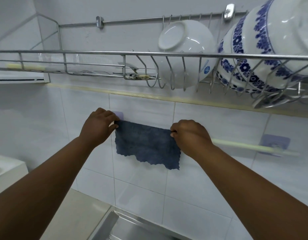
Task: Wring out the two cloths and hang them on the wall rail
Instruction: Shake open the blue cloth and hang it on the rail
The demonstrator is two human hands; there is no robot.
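Note:
A dark blue cloth point(146, 146) with a ragged lower edge hangs flat against the white tiled wall, draped over the pale wall rail point(245, 145). My left hand point(97, 126) pinches its top left corner, close to the rail's left purple mount point(119, 114). My right hand point(189, 135) pinches the top right corner. The rail runs on to the right, bare, to a second purple mount point(274, 142). Only one cloth is in view.
A steel dish rack point(115, 53) hangs above my hands, holding a white bowl point(186, 52) and blue-patterned bowls point(264, 45). The corner of a steel sink point(115, 226) shows below. A white box point(7, 168) sits at the left.

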